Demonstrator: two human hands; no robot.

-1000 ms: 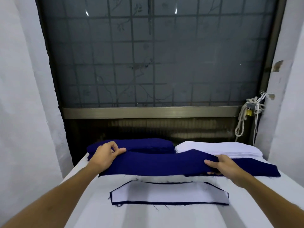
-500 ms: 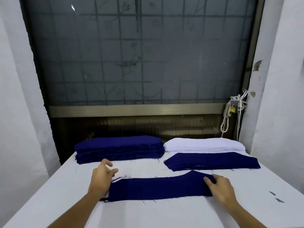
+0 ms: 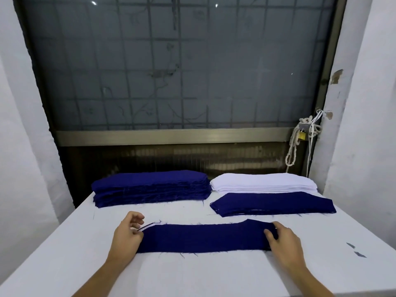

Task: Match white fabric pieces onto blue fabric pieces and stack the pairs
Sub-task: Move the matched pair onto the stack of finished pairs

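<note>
On the white table (image 3: 64, 249), nearest the person, a long blue piece (image 3: 203, 237) lies flat, crosswise, between the two hands. The left hand (image 3: 128, 235) sits at its left end, fingers loosely curled and thumb tip at the cloth's edge; I cannot tell whether this grip has closed on the fabric. The right hand (image 3: 285, 240) has its grip clamped on the right end, thumb on top and fingers curled around the edge. Two small dark scraps (image 3: 355, 250) lie to the right. Farther back on the right is a low blue pile (image 3: 272, 203), with a white stack (image 3: 263, 182) just behind it. A tall blue stack (image 3: 150, 187) stands to the left. Beyond is a grilled window (image 3: 182, 71), with rope (image 3: 292, 148) and a padlock (image 3: 302, 136) hanging at its right.
</note>
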